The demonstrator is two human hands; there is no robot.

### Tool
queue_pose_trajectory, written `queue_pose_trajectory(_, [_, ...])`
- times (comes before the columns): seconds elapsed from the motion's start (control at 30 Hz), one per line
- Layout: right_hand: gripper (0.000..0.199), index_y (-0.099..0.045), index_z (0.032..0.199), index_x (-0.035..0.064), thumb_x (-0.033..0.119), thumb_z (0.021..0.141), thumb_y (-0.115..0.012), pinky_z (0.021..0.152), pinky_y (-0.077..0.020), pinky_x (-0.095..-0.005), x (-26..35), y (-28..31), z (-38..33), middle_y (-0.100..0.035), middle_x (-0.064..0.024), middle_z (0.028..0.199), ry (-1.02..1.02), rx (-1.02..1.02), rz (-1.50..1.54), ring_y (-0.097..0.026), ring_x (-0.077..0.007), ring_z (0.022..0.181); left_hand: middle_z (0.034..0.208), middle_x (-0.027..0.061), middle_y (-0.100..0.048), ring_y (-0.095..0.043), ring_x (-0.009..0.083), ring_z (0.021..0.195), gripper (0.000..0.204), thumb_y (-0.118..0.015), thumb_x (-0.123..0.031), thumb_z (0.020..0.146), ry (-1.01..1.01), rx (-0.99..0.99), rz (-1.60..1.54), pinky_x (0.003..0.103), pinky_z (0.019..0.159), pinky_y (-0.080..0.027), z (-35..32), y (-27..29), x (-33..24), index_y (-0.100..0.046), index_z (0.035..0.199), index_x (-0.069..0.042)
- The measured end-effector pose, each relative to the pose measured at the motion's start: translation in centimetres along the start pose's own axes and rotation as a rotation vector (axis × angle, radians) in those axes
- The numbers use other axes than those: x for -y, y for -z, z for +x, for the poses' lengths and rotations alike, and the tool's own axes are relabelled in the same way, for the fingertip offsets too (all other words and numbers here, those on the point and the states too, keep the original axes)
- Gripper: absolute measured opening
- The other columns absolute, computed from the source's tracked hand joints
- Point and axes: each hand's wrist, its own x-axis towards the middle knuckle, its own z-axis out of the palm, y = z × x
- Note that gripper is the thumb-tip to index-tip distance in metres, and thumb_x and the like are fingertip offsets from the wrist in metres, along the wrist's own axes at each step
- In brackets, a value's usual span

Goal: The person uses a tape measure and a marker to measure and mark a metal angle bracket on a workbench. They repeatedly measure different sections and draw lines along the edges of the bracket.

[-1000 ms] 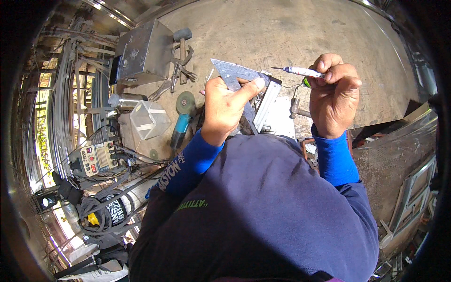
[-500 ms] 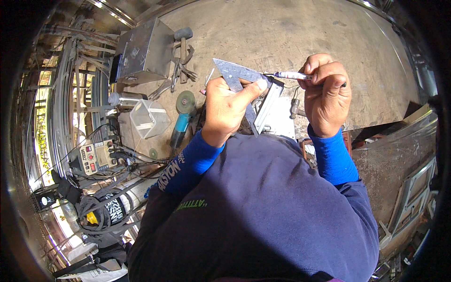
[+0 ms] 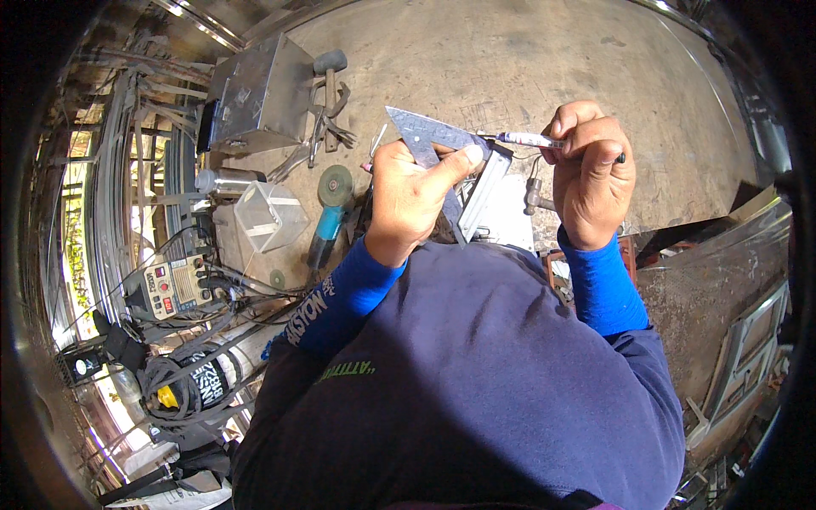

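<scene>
My left hand [image 3: 401, 202] is closed around a flat triangular metal set square [image 3: 415, 129], its thumb pressed near the right corner. Against the square lies a short length of pale metal profile [image 3: 484, 197] with a dark end, gripped together with it. To the right, my right hand [image 3: 595, 183] pinches a white marker pen [image 3: 529, 138] between thumb and fingers. The pen points left, its thin tip at the square's right corner by my left thumb. Whether the tip touches metal cannot be made out. The left fingertips are mostly hidden behind the square.
On the wooden table [image 3: 476, 64] lie a teal angle grinder [image 3: 327, 229], a clear plastic container [image 3: 276, 217], a small hammer [image 3: 534, 197], a mallet [image 3: 331, 64] and pliers-like tools. A metal box [image 3: 263, 93] stands far left. Left is a welding machine [image 3: 176, 287] with cables.
My right hand has shifted very slightly rightward and downward with the marker pen. My left hand, the set square and the metal profile stay almost where they were.
</scene>
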Motion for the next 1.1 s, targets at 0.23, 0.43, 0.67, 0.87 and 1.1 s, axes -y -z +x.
queue_pose_trajectory(0.23, [0.043,-0.058,0.088,0.0012,0.038,0.109,-0.049,0.064,-0.0432,-0.0266,1.2,0.9,-0.6,-0.056,-0.0130,0.090,-0.040,-0.199,0.029,-0.051,-0.0144,0.074,0.086,0.0058,-0.074,-0.066,0.0107,0.077,0.005,-0.075,-0.003,0.091,-0.015,-0.020,0.005,0.027,0.071,-0.051,0.4,0.6,0.7,-0.074,0.094,0.001])
queue_pose_trajectory(0.43, [0.027,-0.072,0.097,0.0038,0.029,0.103,-0.065,0.055,-0.0386,-0.0234,-0.1,1.2,-1.4,-0.058,0.0043,0.072,-0.631,0.021,-0.333,-0.051,-0.0037,0.064,0.086,0.0046,-0.073,-0.064,0.0106,0.074,0.004,-0.074,-0.003,0.092,0.040,-0.053,-0.146,0.027,0.069,-0.048,0.4,0.0,1.1,-0.073,0.094,0.000])
queue_pose_trajectory(0.67, [0.032,-0.069,0.082,0.0046,0.032,0.099,-0.070,0.052,-0.0362,-0.0267,-9.2,0.9,-4.7,-0.058,0.0043,0.067,-1.047,0.231,-0.265,-0.047,-0.0044,0.061,0.084,0.0046,-0.069,-0.064,0.0135,0.076,0.003,-0.072,-0.001,0.091,0.236,-0.272,-0.170,0.028,0.068,-0.049,2.0,2.5,9.7,-0.070,0.094,0.000])
queue_pose_trajectory(0.87, [0.036,-0.071,0.084,0.0023,0.036,0.098,-0.069,0.052,-0.0376,-0.0314,-15.3,2.2,-10.1,-0.062,0.0001,0.069,-1.313,0.155,-0.221,-0.050,-0.0088,0.058,0.087,0.0081,-0.071,-0.066,0.0167,0.075,0.008,-0.073,0.003,0.088,0.437,-0.380,-0.082,0.032,0.069,-0.052,1.8,5.2,17.3,-0.069,0.096,0.004])
queue_pose_trajectory(1.1, [0.032,-0.066,0.078,0.0093,0.033,0.100,-0.067,0.054,-0.0313,-0.0283,-16.3,6.6,-10.3,-0.055,0.0044,0.065,-1.167,-0.200,-0.107,-0.042,-0.0080,0.056,0.123,0.0190,-0.071,-0.070,0.0197,0.097,0.061,-0.073,-0.026,0.098,-0.068,-0.331,0.582,0.031,0.085,-0.054,4.8,12.6,22.0,-0.052,0.141,0.011])
